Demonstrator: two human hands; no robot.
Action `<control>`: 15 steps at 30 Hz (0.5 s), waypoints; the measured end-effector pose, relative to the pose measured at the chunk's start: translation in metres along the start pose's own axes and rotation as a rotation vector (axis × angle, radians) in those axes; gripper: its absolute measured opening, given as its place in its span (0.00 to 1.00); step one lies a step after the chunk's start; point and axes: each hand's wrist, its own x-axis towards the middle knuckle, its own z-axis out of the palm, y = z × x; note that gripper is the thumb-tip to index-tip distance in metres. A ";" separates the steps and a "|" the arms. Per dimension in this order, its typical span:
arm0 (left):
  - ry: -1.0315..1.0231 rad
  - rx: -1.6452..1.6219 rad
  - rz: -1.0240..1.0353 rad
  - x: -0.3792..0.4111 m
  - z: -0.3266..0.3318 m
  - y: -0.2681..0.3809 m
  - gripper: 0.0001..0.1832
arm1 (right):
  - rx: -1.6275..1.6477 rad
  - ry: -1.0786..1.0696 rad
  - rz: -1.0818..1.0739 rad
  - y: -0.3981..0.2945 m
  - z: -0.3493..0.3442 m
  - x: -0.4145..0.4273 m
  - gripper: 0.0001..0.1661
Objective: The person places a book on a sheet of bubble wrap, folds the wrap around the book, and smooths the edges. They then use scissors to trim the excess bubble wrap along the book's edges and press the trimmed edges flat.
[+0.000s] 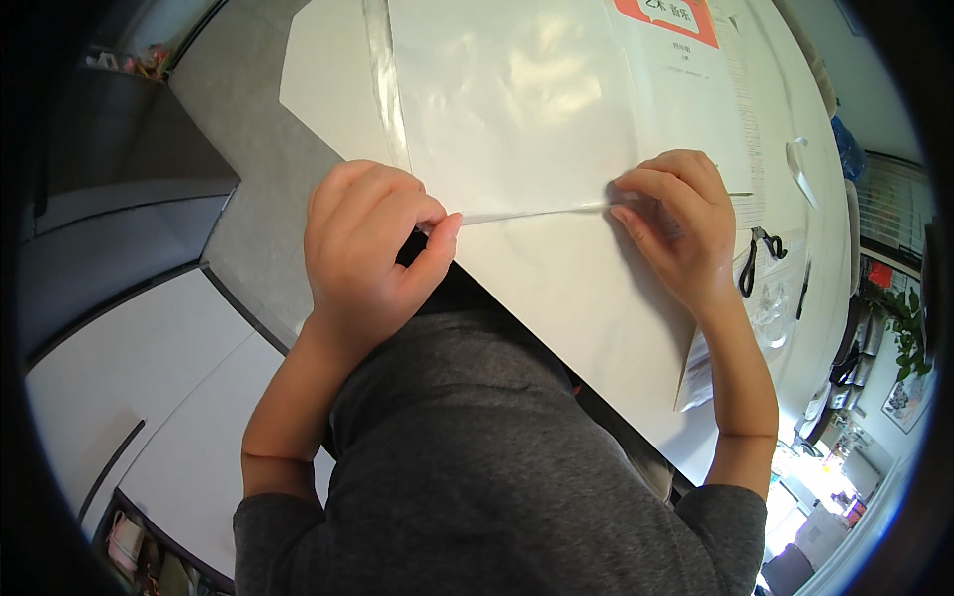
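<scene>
A glossy clear plastic sheet [514, 97] lies over a white page or cover in front of me, its near edge running between both hands. My left hand [376, 246] pinches the left end of that edge between thumb and fingers, just over the table's edge. At the right end, my right hand [674, 223] has thumb and fingertips closed on the same edge. A shiny plastic strip [384, 82] runs along the sheet's left side. Against its right side is a book's front cover [686, 112], white with a red-orange panel and printed writing.
Black-handled scissors [753, 261] lie right of my right hand, on printed papers [791, 257] with crumpled clear plastic [774, 313]. Farther back is a curled white strip [800, 173]. The white table [589, 298] has a diagonal edge close to my body. White cabinets [141, 357] stand at left.
</scene>
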 end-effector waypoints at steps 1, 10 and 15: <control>0.003 -0.001 0.001 0.000 0.001 -0.001 0.10 | 0.007 -0.013 -0.008 0.002 0.000 0.002 0.18; -0.012 -0.015 0.024 -0.001 0.000 -0.004 0.11 | 0.133 -0.136 -0.022 0.015 -0.010 0.012 0.15; 0.023 0.007 0.044 0.000 0.003 -0.006 0.10 | 0.152 -0.163 -0.055 0.023 -0.013 0.009 0.12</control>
